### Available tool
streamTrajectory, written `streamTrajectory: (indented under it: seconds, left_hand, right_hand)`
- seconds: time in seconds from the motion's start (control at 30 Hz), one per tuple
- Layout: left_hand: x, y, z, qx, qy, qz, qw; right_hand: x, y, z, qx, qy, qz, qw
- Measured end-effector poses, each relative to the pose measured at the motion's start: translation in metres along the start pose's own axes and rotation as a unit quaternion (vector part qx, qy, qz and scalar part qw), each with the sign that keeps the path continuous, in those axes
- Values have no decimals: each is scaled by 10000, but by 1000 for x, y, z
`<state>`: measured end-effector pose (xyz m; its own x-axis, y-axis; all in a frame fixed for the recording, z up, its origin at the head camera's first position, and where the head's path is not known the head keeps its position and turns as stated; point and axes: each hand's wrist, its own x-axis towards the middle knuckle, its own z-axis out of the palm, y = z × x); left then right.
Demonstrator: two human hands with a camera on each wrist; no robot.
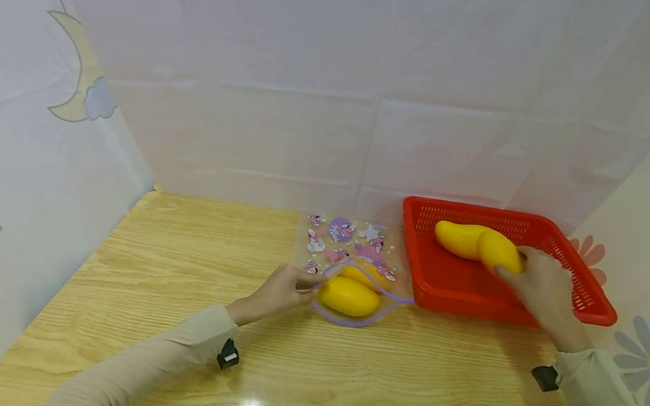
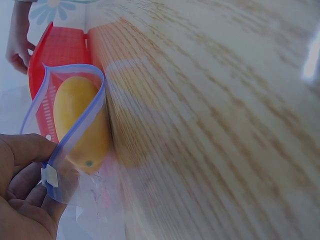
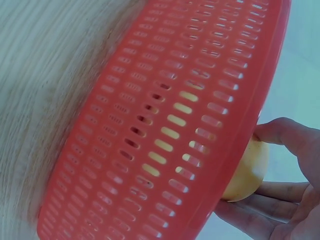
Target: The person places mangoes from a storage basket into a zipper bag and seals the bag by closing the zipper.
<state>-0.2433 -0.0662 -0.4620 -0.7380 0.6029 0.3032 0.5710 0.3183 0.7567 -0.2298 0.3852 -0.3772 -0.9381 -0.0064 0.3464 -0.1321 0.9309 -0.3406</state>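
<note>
Four smooth yellow mangoes (image 1: 350, 297) show: two inside a clear printed bag (image 1: 337, 238), one lying in a red basket (image 1: 476, 308), and one raised over it. The bag's purple-edged mouth gapes toward the person, just beside the basket's left side; wooden table (image 1: 195, 238) spreads to the bag's left and front. The left hand (image 1: 281, 290) pinches that purple edge near a white slider (image 2: 50, 176); the right hand (image 1: 545, 285) grips the raised mango, thumb and fingers spread around opposite sides.
</note>
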Motion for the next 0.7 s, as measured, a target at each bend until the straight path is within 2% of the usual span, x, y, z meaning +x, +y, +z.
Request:
streamTrajectory:
  seconds: [0.33, 0.7]
  left_hand:
    - [0, 0, 0, -118, -33, -91, 9999]
    - [0, 1, 0, -27, -4, 34, 10000]
  right_hand:
    - [-3, -11, 0, -70, 294, -368, 9989]
    - [-6, -26, -3, -55, 383, -544, 9978]
